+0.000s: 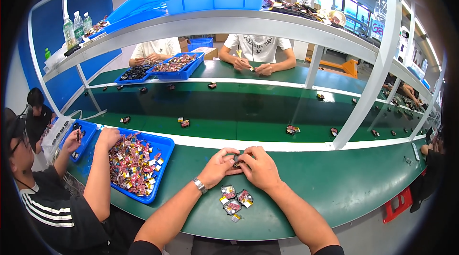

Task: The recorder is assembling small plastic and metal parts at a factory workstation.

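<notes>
My left hand [217, 168] and my right hand [263, 169] meet over the green table. Between their fingertips they pinch a small dark plastic casing [236, 160], mostly covered by the fingers. Just below them on the table lies a small cluster of dark casings [233, 206] with red circuit boards and white-and-yellow parts inside. A loose white-and-yellow piece [235, 217] sits at the cluster's near side. To the left of my hands stands a blue tray [167, 152] heaped with red circuit boards [134, 169] bearing similar white and yellow parts.
A co-worker [52, 197] on the left reaches over the tray. Beyond a white rail, small assemblies [292, 129] lie scattered on a green belt [258, 106]. White posts [368, 83] carry a shelf with blue trays [215, 1] and bottles. Two people work across the table.
</notes>
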The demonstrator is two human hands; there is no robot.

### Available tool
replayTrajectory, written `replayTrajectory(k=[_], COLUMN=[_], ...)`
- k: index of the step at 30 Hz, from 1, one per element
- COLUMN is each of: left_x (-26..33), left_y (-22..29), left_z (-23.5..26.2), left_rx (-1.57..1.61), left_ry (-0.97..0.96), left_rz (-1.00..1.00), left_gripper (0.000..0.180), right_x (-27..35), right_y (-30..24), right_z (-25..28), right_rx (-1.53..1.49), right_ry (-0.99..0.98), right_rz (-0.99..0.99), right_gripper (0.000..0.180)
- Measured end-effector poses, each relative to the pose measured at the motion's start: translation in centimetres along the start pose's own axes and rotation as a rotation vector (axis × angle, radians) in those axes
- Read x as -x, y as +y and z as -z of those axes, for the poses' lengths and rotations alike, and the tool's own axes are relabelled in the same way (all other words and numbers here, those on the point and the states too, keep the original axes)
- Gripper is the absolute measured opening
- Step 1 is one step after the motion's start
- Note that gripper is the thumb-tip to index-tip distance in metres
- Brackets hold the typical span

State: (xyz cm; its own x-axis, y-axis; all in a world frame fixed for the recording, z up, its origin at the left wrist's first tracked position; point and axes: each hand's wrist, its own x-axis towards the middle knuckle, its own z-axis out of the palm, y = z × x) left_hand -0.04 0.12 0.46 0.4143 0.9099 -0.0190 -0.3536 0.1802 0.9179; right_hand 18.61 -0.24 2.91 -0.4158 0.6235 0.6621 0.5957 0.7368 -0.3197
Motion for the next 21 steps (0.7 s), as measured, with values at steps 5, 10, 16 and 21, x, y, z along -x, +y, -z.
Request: replayTrajectory(k=[5,10,16,21], left_x=[0.0,0.2,0.2,0.1], left_y=[0.1,0.4,0.5,0.6], left_z=[-0.5,-0.6,-0.4,-0.5], left_rx=[-0.06,-0.062,-0.113,-0.085], left_ry=[-0.006,-0.008,-0.085,-0.04], left_rz=[-0.007,0.003,0.008,0.034], left_gripper=[0.031,0.037,0.038,0.031], right_x=[0.0,0.2,0.5,0.5], right_y=[0.6,0.9,1.3,1.2], right_z=[0.3,0.2,-0.1,0.3], right_rx=[-0.051,-0.16,-0.244,-0.319], right_ry=[-0.071,-0.081,-0.069,-0.148], right_rz=[-0.002,-0.094,-0.172,-0.206], right_gripper=[0.018,0.012,0.009,0.008])
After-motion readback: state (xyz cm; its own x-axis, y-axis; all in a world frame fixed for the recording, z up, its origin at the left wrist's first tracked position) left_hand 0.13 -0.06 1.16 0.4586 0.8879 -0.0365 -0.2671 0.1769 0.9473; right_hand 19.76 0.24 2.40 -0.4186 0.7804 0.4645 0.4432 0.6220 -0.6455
